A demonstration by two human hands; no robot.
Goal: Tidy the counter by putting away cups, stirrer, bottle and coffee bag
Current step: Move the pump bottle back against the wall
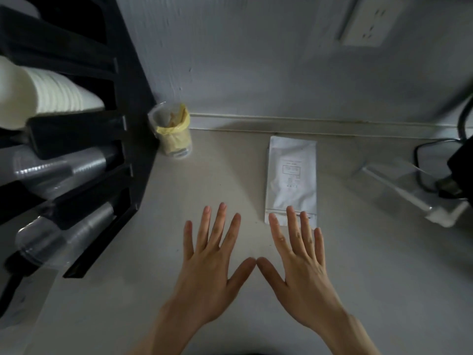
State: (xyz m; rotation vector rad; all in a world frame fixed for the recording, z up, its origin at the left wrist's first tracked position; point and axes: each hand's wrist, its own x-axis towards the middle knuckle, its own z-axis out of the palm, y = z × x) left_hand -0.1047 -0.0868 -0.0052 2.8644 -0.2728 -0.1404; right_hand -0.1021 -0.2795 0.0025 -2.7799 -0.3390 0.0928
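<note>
Both hands lie flat, palms down, over the pale counter, thumbs nearly touching. My left hand holds nothing, fingers spread. My right hand is also spread, and its fingertips overlap the near end of a white coffee bag that lies flat near the back wall. A clear plastic cup with a yellow liner and wooden stirrers inside stands at the back left. A long clear plastic piece with a white end lies at the right.
A black cup dispenser rack fills the left, with a stack of white paper cups and stacks of clear plastic cups lying in its slots. Black cables and a dark device sit at the right edge. A wall outlet is above.
</note>
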